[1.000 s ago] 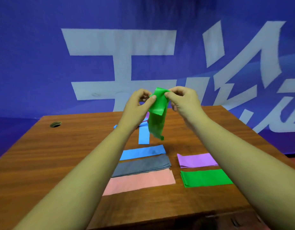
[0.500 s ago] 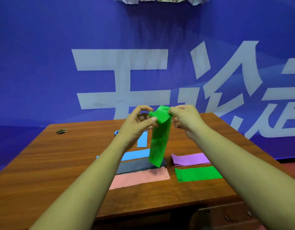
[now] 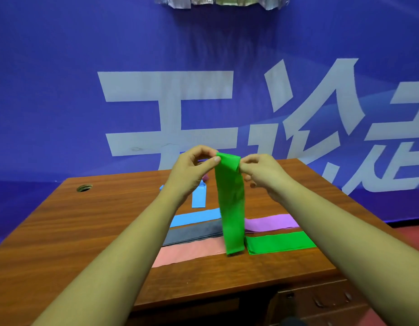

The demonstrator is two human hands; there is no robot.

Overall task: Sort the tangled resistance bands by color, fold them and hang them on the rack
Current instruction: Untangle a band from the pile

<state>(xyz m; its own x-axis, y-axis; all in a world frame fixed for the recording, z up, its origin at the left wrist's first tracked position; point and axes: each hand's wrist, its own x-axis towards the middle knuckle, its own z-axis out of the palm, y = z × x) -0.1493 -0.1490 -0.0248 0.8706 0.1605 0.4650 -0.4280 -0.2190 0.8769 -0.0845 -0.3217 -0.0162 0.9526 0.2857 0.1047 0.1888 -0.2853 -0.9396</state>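
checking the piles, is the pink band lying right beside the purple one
No, the pink band lies left, next to the gray band; a folded green band lies beside the purple band.

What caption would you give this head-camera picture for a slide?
Left hand and right hand pinch a hanging green band over folded bands on the table.

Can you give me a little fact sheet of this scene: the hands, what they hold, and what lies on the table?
Left hand: pinches the hanging green band at its top edge
Right hand: pinches the same edge, other side
Flat on the wooden table: blue band, grey band, pink band, purple band, folded green band
Farther back: another blue strip
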